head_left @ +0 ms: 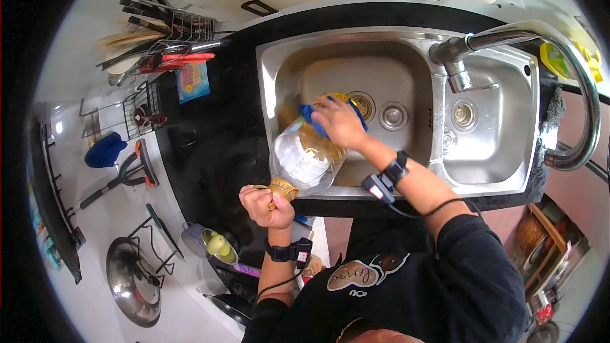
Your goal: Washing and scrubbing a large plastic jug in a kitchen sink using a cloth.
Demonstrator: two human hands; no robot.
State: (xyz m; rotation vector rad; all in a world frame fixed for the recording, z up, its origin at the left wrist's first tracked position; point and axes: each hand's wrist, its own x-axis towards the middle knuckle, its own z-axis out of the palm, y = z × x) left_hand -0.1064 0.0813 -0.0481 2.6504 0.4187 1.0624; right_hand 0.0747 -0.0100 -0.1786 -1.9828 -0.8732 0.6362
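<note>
A large clear plastic bottle (305, 162) with some yellow liquid inside lies tilted over the left basin of the steel sink (352, 59). My left hand (268, 207) grips its neck at the gold-coloured cap (284, 189), near the counter's front edge. At the other end, my right hand (337, 123) presses a blue cloth (306, 111) against the bottle. That hand and the cloth hide part of the bottle's base, and the label there cannot be read.
A chrome faucet (460, 69) arches over the right basin. Utensils crowd a wire rack (193, 26) at the back left. A metal cup (194, 238) of green fruit stands left of my left forearm. A pot lid (133, 281) and another blue cloth (106, 149) hang on the left wall.
</note>
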